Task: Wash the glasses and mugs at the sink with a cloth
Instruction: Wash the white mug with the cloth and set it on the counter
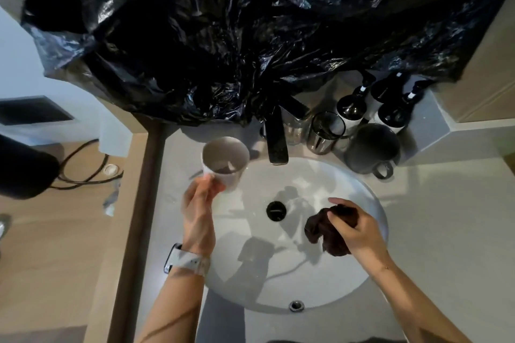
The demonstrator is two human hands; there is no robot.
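My left hand [198, 211] holds a white mug [225, 162] by its near side, upright, at the left rim of the round white sink [370, 203]. Inside the basin, right of the black drain [276, 211], my right hand [354, 227] grips a crumpled dark cloth [320, 231]. A dark grey mug [372, 149] with its handle toward me stands on the counter behind the sink. A tinted glass [326, 132] and a clear glass [294, 127] stand beside it, next to the black faucet [276, 136].
Black plastic sheeting [223, 36] hangs over the back wall above the faucet. Two dark pump bottles [390, 103] stand at the back right of the counter. Left of the counter edge is wooden floor with a black cable [83, 175].
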